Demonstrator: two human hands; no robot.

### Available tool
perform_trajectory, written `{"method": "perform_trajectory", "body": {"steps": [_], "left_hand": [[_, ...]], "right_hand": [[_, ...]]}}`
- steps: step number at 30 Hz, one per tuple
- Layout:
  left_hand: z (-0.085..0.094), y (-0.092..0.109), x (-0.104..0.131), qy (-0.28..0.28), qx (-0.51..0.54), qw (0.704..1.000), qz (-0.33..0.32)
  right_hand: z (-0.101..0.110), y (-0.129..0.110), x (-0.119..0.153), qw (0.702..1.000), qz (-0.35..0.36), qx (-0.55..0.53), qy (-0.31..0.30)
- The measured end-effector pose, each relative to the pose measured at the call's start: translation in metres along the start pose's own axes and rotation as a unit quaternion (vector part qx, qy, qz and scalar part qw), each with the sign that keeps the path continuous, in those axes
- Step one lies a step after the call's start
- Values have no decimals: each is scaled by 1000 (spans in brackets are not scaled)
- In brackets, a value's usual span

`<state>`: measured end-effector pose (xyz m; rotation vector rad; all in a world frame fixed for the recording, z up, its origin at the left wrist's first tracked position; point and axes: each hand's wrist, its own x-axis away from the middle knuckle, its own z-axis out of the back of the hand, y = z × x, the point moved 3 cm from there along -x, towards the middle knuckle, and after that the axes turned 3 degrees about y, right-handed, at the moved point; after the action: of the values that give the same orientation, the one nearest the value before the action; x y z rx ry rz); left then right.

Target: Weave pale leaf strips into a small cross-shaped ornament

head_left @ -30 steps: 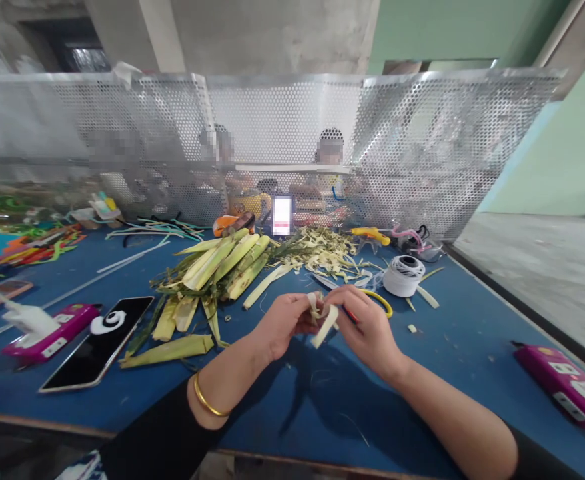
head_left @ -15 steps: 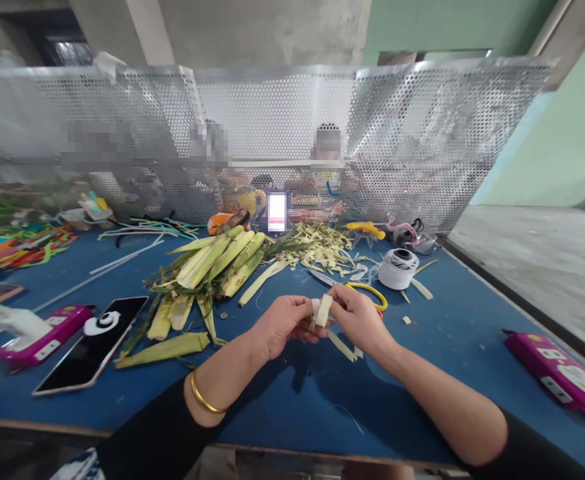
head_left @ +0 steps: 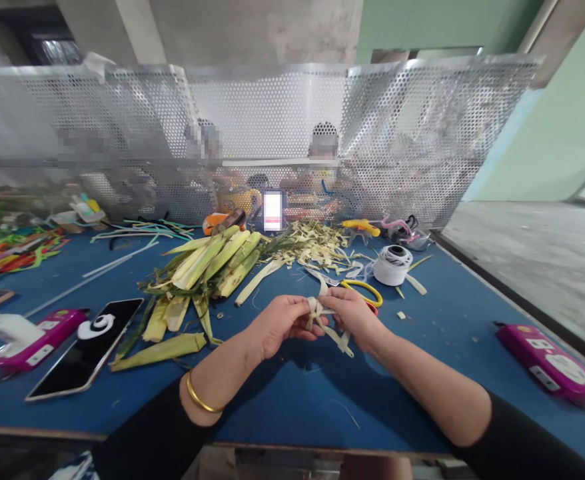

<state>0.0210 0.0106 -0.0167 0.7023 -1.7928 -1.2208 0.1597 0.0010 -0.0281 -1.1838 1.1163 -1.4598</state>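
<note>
Pale husk strips (head_left: 317, 312), folded across one another into a small knot-like piece, are held over the blue table (head_left: 292, 407). My left hand (head_left: 287, 323) pinches the piece from the left, its lower fingers curled beneath. From the right, my right hand (head_left: 355, 313) pinches the same strips between thumb and forefinger. One strip end points up and others hang down to the right. Just behind my right hand lie scissors with a yellow and red handle (head_left: 365, 290). A pile of green-yellow corn husks (head_left: 215, 263) lies to the left behind my left hand.
Husk shreds (head_left: 317, 243) and a white string spool (head_left: 393, 265) lie at the back. A black phone (head_left: 87, 347) and purple cases (head_left: 37, 340) are at left, another purple case (head_left: 552, 360) at right. People sit beyond a perforated metal screen (head_left: 272, 100).
The strips now cross in a knot-like shape, with one end pointing up. My right hand has turned slightly around them. The whole view has shifted slightly.
</note>
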Motion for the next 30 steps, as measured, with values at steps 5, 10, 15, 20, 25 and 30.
{"method": "perform_trajectory", "body": {"steps": [5, 10, 15, 20, 25, 30], "left_hand": [[-1, 2, 1, -41, 36, 999, 1], [-1, 0, 1, 26, -34, 999, -26], [7, 3, -4, 88, -33, 995, -46], [15, 7, -5, 108, -13, 993, -47], [13, 9, -3, 91, -8, 995, -39], [10, 9, -1, 65, -34, 996, -52]], "right_hand": [[1, -2, 0, 999, -10, -27, 14], [-1, -1, -1, 1000, -4, -15, 1], [13, -17, 2, 999, 3, 15, -40], [25, -40, 14, 986, 42, -33, -156], [22, -44, 19, 963, 64, -117, -234], [28, -43, 13, 982, 173, 13, -78]]}}
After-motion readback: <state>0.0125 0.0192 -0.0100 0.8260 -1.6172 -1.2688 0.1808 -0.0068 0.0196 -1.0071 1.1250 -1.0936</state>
